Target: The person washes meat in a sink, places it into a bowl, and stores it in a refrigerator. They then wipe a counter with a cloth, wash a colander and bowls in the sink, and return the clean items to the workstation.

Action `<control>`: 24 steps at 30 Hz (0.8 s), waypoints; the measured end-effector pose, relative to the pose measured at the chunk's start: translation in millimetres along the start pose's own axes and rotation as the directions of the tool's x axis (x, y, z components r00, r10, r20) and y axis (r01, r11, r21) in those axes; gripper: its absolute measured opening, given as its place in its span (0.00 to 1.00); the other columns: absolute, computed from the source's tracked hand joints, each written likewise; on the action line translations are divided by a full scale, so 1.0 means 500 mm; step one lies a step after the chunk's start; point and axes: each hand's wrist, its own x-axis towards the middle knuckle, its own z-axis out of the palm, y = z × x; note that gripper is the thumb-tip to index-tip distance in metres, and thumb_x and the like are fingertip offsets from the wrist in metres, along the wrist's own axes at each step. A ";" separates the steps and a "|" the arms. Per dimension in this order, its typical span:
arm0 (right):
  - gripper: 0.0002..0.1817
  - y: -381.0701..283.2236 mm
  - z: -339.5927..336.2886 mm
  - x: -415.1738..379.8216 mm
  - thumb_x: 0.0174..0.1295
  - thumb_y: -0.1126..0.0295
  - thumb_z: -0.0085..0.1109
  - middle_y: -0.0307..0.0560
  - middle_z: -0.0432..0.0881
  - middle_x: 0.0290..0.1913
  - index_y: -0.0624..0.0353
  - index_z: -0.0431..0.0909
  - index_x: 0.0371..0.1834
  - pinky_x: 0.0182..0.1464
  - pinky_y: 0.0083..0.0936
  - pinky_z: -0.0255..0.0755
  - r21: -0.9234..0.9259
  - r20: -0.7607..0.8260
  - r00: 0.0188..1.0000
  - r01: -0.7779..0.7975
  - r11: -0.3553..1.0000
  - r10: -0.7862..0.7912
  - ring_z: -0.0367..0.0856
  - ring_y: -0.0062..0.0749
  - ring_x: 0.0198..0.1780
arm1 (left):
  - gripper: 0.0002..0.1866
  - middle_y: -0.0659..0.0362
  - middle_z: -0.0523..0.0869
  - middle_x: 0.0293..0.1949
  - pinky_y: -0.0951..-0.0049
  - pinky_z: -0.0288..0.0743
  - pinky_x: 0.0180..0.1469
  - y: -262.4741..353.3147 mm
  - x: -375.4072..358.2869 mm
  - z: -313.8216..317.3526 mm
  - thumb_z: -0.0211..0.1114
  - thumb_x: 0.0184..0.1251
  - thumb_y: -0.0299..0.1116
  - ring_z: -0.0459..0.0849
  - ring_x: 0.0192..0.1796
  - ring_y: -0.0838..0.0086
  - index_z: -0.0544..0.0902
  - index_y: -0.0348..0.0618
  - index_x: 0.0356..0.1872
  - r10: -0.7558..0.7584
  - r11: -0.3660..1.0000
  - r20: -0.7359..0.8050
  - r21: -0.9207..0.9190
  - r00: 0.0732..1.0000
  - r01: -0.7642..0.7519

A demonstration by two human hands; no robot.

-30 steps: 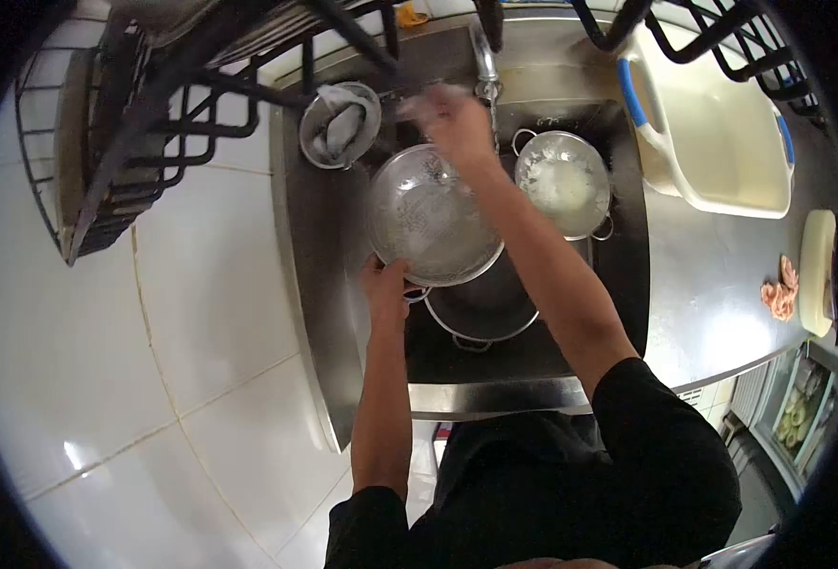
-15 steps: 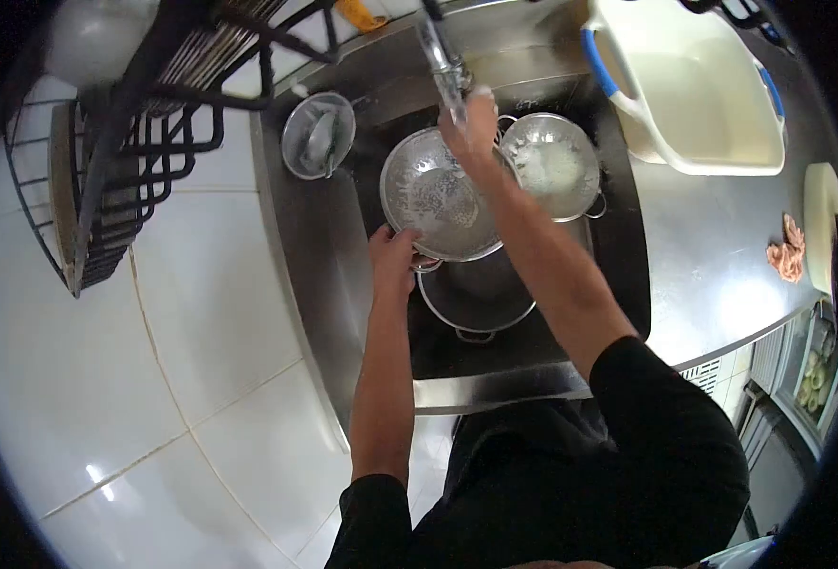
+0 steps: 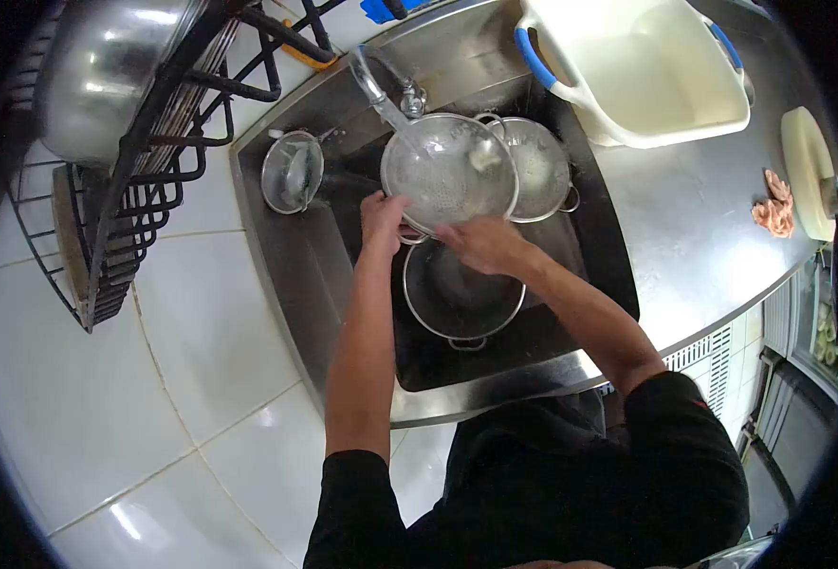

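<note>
The colander (image 3: 447,175) is being held above the sink (image 3: 295,275), below the faucet (image 3: 371,81), overlapping the pot (image 3: 466,299) in view; its near rim is being gripped by the left hand (image 3: 381,223), thumb over the edge, fingers closed; the right hand (image 3: 485,245) is being kept at the same rim, fingers curled, any hold being impossible to tell; good control is judged to be requiring firm left-hand support, a steady rim and light right-hand contact.

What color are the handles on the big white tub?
Blue: the tub's handles are bright blue, seen best in the head view.
</note>
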 end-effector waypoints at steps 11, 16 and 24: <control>0.22 0.190 -0.055 -0.072 0.50 0.73 0.55 0.75 0.79 0.43 0.74 0.70 0.49 0.51 0.43 0.74 0.414 -0.543 0.676 -0.301 0.859 0.498 0.78 0.64 0.50 | 0.23 0.47 0.85 0.40 0.61 0.83 0.37 0.006 0.043 0.048 0.67 0.61 0.40 0.87 0.36 0.62 0.80 0.28 0.47 -0.251 0.911 0.206 0.382 0.946 0.159; 0.11 0.195 -0.169 -0.115 0.49 0.77 0.54 0.46 0.75 0.20 0.70 0.77 0.35 0.11 0.23 0.68 0.690 -0.043 0.759 -0.448 0.569 0.650 0.74 0.30 0.13 | 0.22 0.51 0.85 0.43 0.60 0.82 0.41 0.014 0.081 0.086 0.68 0.58 0.40 0.86 0.42 0.64 0.80 0.35 0.49 -0.287 0.885 0.206 0.431 0.936 0.177; 0.18 0.314 -0.040 -0.007 0.53 0.66 0.60 0.59 0.79 0.42 0.69 0.77 0.43 0.50 0.31 0.71 -0.099 0.037 0.982 -0.182 0.978 0.186 0.76 0.42 0.49 | 0.14 0.50 0.85 0.39 0.59 0.80 0.42 0.101 0.062 0.063 0.66 0.54 0.29 0.84 0.39 0.65 0.82 0.32 0.40 -0.243 0.802 0.087 0.578 0.966 0.149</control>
